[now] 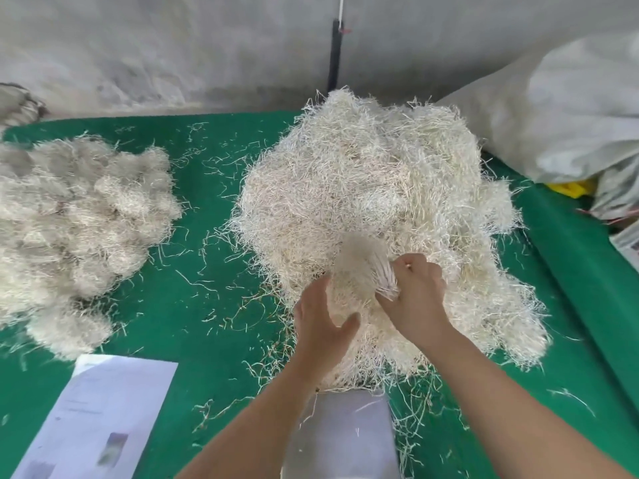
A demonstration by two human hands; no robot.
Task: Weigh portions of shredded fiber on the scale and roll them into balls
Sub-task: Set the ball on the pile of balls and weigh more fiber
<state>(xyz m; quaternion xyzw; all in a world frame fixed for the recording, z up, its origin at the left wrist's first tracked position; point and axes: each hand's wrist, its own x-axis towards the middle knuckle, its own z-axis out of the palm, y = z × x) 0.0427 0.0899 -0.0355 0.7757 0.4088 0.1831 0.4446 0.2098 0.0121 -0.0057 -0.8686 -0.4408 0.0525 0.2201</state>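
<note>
Scale [340, 433] half hidden under fiber [373, 202]; right hand [413, 292] seemingly pinching strands

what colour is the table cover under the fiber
Green; the table cover shows plainly in the head view.

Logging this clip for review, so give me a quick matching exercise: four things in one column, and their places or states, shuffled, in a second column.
Things:
1. rolled fiber balls
2. loose fiber pile
3. scale
4. printed sheet

Places or states:
A. flat on the green table, near left corner
B. heaped at the table's left side
C. near edge, between the forearms, platform bare but for stray strands
D. centre right, the right hand pulling a blurred tuft from it, the left hand open beside it

Pairs: 1-B, 2-D, 3-C, 4-A
</note>
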